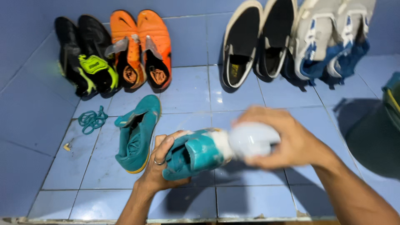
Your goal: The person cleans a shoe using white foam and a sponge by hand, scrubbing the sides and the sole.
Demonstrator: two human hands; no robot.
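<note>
Here, line by line:

Left hand: the left hand (156,166) is curled around the heel end of a teal low-cut sports shoe with a pale sole edge (196,152), fingers wrapped over its collar, a ring on one finger; it grips the shoe firmly.
Right hand: the right hand (287,139) is closed over a whitish, blurred object (254,139) pressed against the toe end of the held shoe; what that object is cannot be told through the motion blur.
Held shoe: it lies on its side between both hands, above the blue tiled floor (250,200), opening turned toward the left hand.
Beside the left hand: a matching teal shoe with a yellow sole rim (135,135) rests on the floor just outward of the left hand, toe pointing away.
Further left: a coiled teal shoelace (91,120) lies on the tiles, well apart from the hands.
Beyond the hands, against the blue wall: a black pair of shoes with a neon yellow tongue (85,56), an orange pair of shoes (143,48), a black pair of slip-ons with cream rims (256,39), and a grey and blue strapped pair (329,37), all leaning upright.
In the way: nothing lies between the hands and the held shoe; the floor directly under it shows only shadow.
</note>
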